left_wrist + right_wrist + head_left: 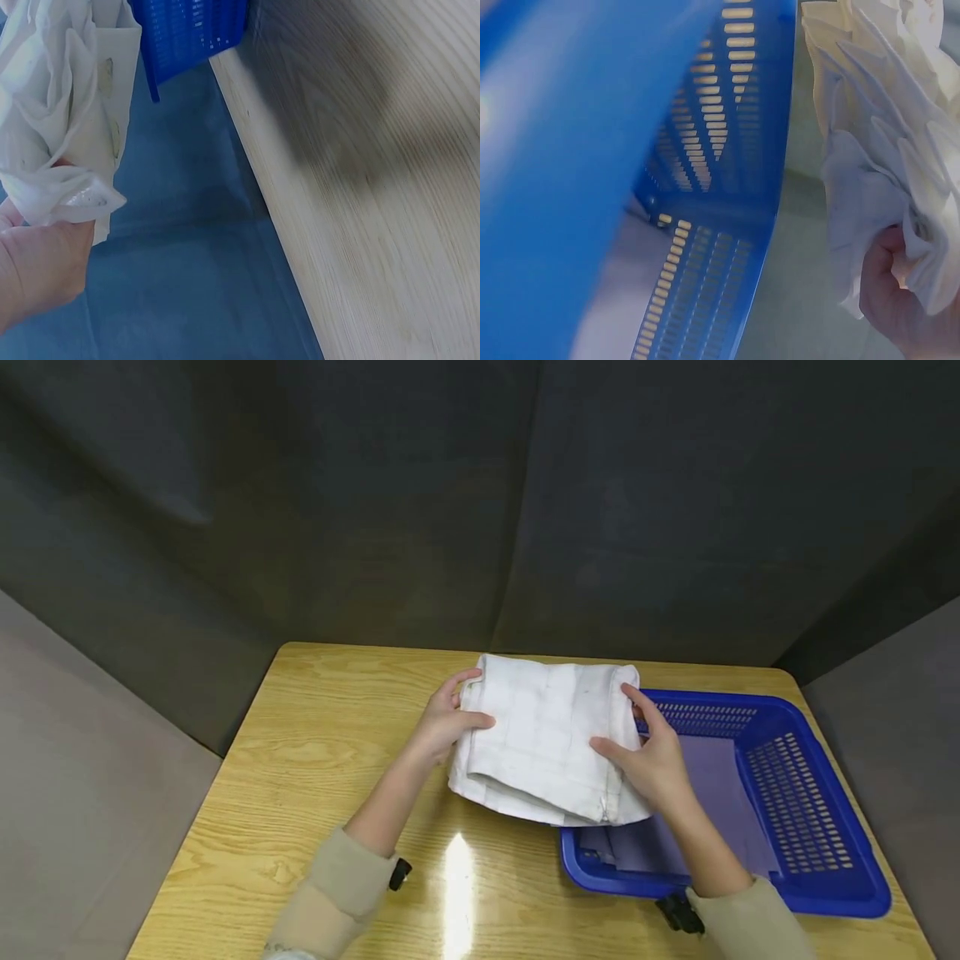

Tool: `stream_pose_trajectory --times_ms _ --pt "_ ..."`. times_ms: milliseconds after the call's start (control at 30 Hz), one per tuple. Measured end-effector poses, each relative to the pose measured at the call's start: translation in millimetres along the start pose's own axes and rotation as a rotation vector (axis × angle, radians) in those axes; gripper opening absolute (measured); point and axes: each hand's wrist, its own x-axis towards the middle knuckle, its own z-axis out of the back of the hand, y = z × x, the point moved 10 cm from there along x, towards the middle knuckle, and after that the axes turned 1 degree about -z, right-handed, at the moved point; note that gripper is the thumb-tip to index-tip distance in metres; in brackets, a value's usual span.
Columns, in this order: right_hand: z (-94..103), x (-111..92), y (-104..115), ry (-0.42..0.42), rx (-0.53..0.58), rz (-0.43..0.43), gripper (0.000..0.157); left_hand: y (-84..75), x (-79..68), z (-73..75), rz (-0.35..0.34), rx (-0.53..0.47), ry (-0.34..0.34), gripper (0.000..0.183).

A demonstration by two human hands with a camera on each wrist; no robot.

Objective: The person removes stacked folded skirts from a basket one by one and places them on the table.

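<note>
White folded cloth (547, 735) is held up left of the blue basket (825, 893), partly hiding its rim; the left hand (444, 724), farther from the basket, and right hand (654, 762), nearer it, pinch opposite edges between thumbs and bent fingers.

the basket (832, 891) stands on the right of the table (300, 760), a sheet (712, 777) inside; cloth (543, 718) between left hand (447, 720) and right hand (651, 756), mostly left of the basket; curtain (420, 510) beyond the far edge.

Two hands (450, 722) (651, 762) plus one white cloth (547, 727) are showing mid-frame, two sleeves (330, 889) (753, 922) below, one blue basket (832, 893) lower right, one table (300, 768).
</note>
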Motion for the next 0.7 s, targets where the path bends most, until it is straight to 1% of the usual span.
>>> stream_pose_trajectory --times_ms 133,300,533,700 --pt "-8.9 1 8 -0.007 0.010 0.010 0.078 -1.4 -1.3 12.1 -0.007 0.003 -0.003 0.073" --pt "-21.4 3 19 -0.018 0.028 0.016 0.077 -2.8 -2.4 28.8 0.005 0.002 -0.002 0.074" --pt "-38.1 8 28 -0.035 0.065 0.016 0.078 -9.1 -3.8 49.1 0.003 0.018 -0.007 0.075" --pt "-50.0 14 35 -0.020 0.086 0.014 0.078 -14.1 -3.4 62.3 -0.009 0.029 -0.019 0.075"
